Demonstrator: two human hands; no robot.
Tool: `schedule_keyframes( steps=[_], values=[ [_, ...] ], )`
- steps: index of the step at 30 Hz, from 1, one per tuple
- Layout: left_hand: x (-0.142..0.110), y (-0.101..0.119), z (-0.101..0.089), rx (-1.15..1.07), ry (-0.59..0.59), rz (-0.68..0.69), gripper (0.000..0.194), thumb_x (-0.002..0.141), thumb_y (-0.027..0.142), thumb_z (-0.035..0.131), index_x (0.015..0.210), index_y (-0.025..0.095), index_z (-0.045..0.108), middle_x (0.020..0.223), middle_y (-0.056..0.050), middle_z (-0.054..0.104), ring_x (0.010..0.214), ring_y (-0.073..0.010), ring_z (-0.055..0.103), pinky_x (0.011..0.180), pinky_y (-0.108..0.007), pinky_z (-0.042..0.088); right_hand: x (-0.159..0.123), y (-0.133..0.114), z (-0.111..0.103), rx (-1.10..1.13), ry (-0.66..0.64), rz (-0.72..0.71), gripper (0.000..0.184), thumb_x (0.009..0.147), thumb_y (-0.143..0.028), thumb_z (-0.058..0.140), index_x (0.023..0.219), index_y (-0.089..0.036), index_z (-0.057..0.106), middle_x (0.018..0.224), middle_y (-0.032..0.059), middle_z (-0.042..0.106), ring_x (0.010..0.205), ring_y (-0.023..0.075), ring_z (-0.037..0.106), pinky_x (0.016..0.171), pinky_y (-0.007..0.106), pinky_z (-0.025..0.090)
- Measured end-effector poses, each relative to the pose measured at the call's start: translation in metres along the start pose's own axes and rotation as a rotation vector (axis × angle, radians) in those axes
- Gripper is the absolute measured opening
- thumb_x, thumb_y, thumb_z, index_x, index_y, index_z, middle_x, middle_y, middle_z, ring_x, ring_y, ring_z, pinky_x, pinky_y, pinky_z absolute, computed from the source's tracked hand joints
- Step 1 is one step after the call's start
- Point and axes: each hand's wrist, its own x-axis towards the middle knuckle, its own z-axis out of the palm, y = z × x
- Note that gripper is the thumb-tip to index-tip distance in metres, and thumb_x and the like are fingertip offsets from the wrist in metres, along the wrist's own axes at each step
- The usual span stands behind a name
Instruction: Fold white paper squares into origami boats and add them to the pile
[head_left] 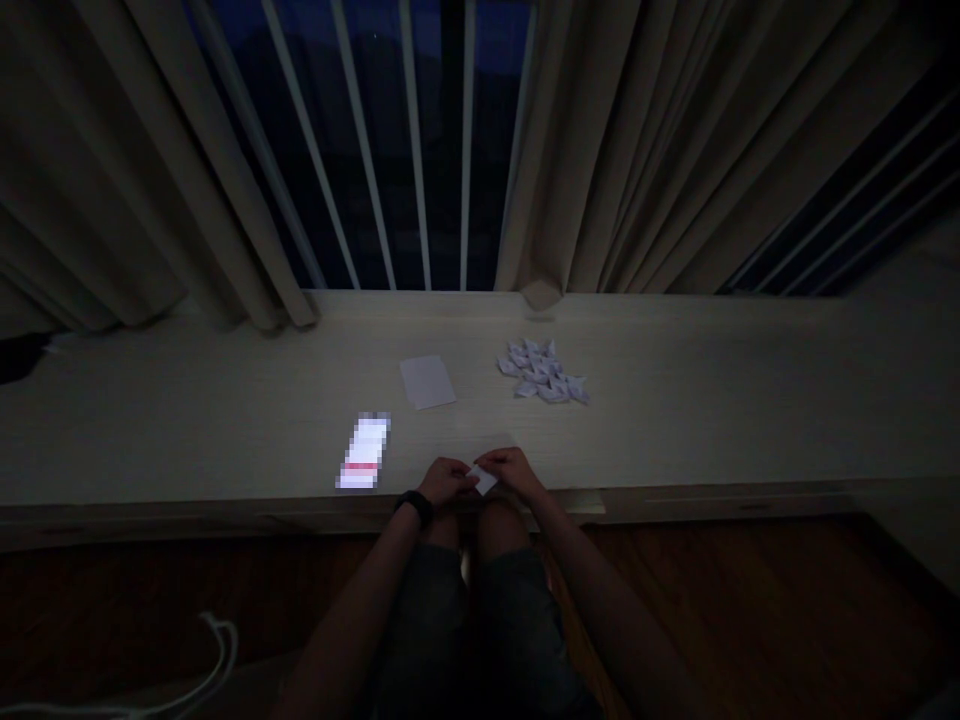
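Dim light falls on a pale ledge (697, 400) below a barred window (379, 150) flanked by curtains. At the far left end lies a dark object (22, 357), too murky to identify. Further right, near the front edge, a glowing, pixelated rectangle (364, 452) rests at a slant. Just beyond it, plain white sheets (427, 382) lie slightly out of line. The left hand (448, 480), with a dark band (415, 506) at its wrist, pinches one side of a small white paper (484, 481) held above the knees, by the ledge's front edge; the right hand (511, 468) grips the other side. Beyond the right hand, pointed folded papers (544, 371) sit clustered together on the ledge.
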Motion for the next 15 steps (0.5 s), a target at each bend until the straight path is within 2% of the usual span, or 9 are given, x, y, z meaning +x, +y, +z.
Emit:
schedule_keyframes(
  steps=[4, 10, 12, 15],
  values=[
    [0.0005, -0.0018, -0.0011, -0.016, 0.003, 0.001, 0.027, 0.061, 0.037, 0.073, 0.067, 0.011, 0.066, 0.061, -0.004, 0.065, 0.053, -0.0137, 0.057, 0.052, -0.024, 0.042, -0.0002, 0.0012, -0.0019, -0.003, -0.006, 0.0, 0.033, 0.071, -0.045, 0.062, 0.081, -0.016, 0.075, 0.075, 0.0057, 0.071, 0.066, 0.0178, 0.061, 0.06, 0.026, 0.045],
    [-0.0015, -0.0001, -0.0015, 0.058, -0.013, 0.007, 0.032, 0.064, 0.042, 0.069, 0.072, 0.011, 0.067, 0.06, -0.004, 0.065, 0.053, -0.0137, 0.056, 0.051, -0.023, 0.04, -0.0018, -0.0008, -0.0034, -0.019, -0.008, 0.002, 0.031, 0.071, -0.042, 0.064, 0.076, -0.014, 0.074, 0.072, 0.006, 0.07, 0.064, 0.0174, 0.06, 0.06, 0.027, 0.045],
    [-0.0018, 0.001, -0.0005, 0.098, 0.015, 0.031, 0.032, 0.066, 0.043, 0.067, 0.068, 0.011, 0.065, 0.058, -0.004, 0.064, 0.052, -0.0137, 0.055, 0.051, -0.023, 0.039, -0.0019, -0.001, -0.0019, -0.014, 0.027, -0.016, 0.032, 0.072, -0.042, 0.063, 0.084, -0.014, 0.073, 0.076, 0.006, 0.071, 0.068, 0.018, 0.061, 0.063, 0.028, 0.047],
    [-0.0008, 0.001, 0.0016, 0.199, 0.083, 0.057, 0.031, 0.068, 0.043, 0.065, 0.063, 0.013, 0.063, 0.056, -0.003, 0.063, 0.054, -0.0146, 0.056, 0.05, -0.023, 0.038, -0.0031, -0.0017, 0.0023, -0.029, 0.143, -0.01, 0.041, 0.074, -0.04, 0.061, 0.106, -0.016, 0.068, 0.081, 0.005, 0.07, 0.072, 0.0184, 0.062, 0.065, 0.029, 0.048]
  ],
)
